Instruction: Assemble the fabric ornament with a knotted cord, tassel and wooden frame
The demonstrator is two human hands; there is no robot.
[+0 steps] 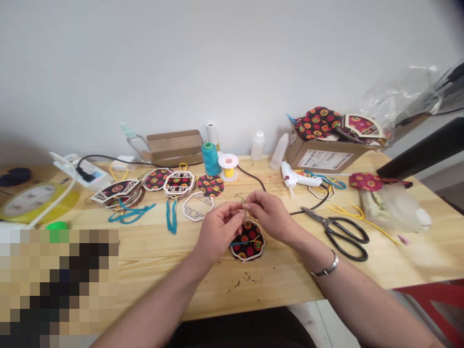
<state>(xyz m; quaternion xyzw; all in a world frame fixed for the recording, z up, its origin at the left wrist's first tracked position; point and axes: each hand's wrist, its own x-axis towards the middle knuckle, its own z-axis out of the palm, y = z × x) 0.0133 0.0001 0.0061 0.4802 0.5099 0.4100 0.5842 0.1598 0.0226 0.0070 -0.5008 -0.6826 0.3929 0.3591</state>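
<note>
My left hand (224,223) and my right hand (266,210) meet in a pinch, fingertips almost touching. Between them is a thin yellow cord (225,195), which trails back toward a white spool (228,162); the pinched part is mostly hidden by the fingers. Just below my hands lies a patterned fabric piece (250,251) in black and red, with a pale scalloped border. A teal strand and a forked yellow cord end rest across it. Left of my hands is a pale wooden openwork frame (195,207), beside a round fabric piece (210,185).
Black-handled scissors (335,229) lie at right, below a white glue gun (299,179). A cardboard box (322,155) holds fabric pieces. A teal thread cone (210,159) stands at the back. Tasselled ornaments (121,193) and a yellow tape roll (36,200) sit left.
</note>
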